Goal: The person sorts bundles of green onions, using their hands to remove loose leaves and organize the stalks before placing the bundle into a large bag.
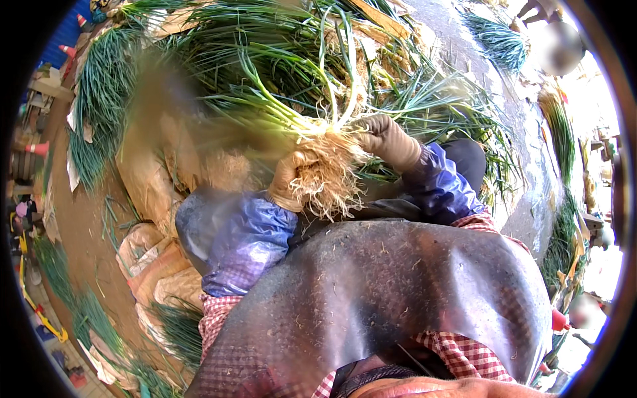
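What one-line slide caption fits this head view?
Both gloved hands, left hand and right hand, grip a bunch of green onions by its pale roots above a dark apron.

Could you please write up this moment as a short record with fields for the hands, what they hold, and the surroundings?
left hand: gloved left hand grips the bunch of green onions just above its roots
right hand: gloved right hand holds the same bunch from the other side
roots: pale tangled roots hang down toward the person
clothing: blue sleeve covers, dark apron
surroundings: loose green onions piled on the ground, tan sacks at the person's left
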Demonstrator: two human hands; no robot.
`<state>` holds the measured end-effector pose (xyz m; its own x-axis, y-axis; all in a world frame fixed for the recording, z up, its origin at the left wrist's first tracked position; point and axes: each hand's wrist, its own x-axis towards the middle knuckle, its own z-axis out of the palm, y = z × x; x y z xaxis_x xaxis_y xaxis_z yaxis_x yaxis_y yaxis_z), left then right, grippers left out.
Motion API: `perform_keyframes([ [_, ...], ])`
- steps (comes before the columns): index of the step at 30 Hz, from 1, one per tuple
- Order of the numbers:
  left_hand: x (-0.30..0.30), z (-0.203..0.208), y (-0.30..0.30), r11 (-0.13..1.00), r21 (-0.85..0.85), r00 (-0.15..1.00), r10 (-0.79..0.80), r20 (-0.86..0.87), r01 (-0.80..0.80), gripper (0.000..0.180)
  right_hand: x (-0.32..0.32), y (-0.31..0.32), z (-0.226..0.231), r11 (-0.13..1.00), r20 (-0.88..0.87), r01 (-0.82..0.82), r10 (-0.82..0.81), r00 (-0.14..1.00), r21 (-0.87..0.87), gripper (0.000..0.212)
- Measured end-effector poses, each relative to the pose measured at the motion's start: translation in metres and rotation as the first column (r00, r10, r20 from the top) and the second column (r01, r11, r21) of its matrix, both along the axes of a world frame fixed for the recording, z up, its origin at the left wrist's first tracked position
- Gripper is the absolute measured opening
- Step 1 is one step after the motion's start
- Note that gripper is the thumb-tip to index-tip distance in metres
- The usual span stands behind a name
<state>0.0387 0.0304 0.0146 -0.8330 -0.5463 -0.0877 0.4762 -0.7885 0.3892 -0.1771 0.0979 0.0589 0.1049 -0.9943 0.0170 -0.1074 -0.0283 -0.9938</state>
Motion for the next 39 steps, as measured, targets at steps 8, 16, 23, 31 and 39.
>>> perform_keyframes([
  [8,0.0,-0.01,-0.009,0.99,0.075,0.986,-0.13,0.105,0.123,0.043,-0.026,-0.056,-0.022,0.965,0.118,0.177,-0.202,0.972,0.196,0.041],
  [16,0.001,-0.003,-0.008,0.98,0.037,0.981,-0.195,0.016,0.194,0.05,-0.02,-0.091,0.02,0.997,0.922,-0.061,-0.023,0.385,0.05,0.047],
  [23,-0.001,-0.005,-0.005,0.985,0.123,0.988,-0.106,-0.114,0.12,0.057,-0.026,-0.06,0.033,0.979,0.851,-0.148,0.194,0.488,-0.138,0.041],
  [31,0.0,0.005,-0.013,0.998,0.034,0.992,0.059,-0.108,-0.056,0.056,-0.024,0.003,0.029,0.947,0.353,-0.227,0.298,0.887,-0.228,0.04],
  [39,-0.006,0.02,0.003,0.989,0.126,0.983,0.094,-0.158,-0.074,0.056,-0.023,0.019,0.012,0.927,0.764,0.372,-0.274,0.584,0.049,0.046],
])
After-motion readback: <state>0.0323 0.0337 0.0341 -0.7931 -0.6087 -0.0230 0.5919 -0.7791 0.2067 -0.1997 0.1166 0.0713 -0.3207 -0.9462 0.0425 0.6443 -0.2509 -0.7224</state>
